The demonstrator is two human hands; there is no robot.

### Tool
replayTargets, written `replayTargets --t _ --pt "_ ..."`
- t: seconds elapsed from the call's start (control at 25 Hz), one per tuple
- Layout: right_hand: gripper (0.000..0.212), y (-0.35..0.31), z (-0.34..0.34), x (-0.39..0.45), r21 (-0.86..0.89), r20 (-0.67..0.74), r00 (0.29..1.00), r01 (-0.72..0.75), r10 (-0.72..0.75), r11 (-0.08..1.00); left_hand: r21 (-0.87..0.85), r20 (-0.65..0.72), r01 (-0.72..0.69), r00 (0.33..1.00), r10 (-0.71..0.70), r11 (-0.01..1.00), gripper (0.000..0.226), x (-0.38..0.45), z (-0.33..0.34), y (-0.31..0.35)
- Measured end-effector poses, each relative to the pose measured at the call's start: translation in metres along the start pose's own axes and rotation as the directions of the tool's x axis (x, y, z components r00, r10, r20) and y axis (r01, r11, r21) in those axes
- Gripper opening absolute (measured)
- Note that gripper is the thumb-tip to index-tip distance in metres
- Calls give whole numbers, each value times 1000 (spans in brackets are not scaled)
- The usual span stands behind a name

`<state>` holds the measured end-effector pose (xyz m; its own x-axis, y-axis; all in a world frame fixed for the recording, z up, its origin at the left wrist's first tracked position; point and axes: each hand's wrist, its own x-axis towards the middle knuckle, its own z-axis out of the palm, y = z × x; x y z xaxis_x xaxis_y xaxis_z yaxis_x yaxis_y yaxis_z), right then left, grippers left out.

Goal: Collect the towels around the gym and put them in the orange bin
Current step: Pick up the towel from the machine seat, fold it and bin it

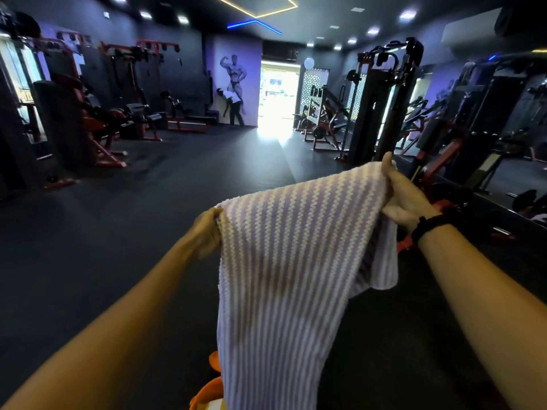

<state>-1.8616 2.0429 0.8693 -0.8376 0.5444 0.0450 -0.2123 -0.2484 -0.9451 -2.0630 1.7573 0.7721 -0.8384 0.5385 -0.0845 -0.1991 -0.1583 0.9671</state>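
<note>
A purple and white striped towel (290, 255) hangs spread between my two hands in the middle of the view. My left hand (207, 229) pinches its near left corner. My right hand (405, 196), with a black band on the wrist, grips the upper right edge, and a fold of cloth droops below it. Under the towel, at the bottom edge, part of the orange bin (207, 392) shows, with something yellow inside it. The towel's lower end hides most of the bin.
Red and black weight machines (97, 119) line the left wall. A tall cable machine (381, 105) and more red-framed equipment (438, 173) stand close on the right. Dark rubber floor (148, 202) runs down the middle to a bright doorway (278, 96). A person (235, 108) stands by the far wall.
</note>
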Motion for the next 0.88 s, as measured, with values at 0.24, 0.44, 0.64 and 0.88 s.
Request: replayTargets --t 0.24,0.44,0.64,0.88 --pt "35 31 -12 -12 -444 180 974 -43 137 895 591 -145 -70 971 191 804 19 -1 -20 14" --pt "26 47 -6 -9 -57 248 969 12 3 998 390 -140 -66 982 130 919 22 -7 -29 32" --pt "98 80 18 0 -297 222 972 144 -78 944 56 -92 -46 994 51 997 25 -22 -23 41" --pt "85 105 12 5 -545 339 922 29 188 838 209 25 30 999 -36 977 25 -28 -52 30"
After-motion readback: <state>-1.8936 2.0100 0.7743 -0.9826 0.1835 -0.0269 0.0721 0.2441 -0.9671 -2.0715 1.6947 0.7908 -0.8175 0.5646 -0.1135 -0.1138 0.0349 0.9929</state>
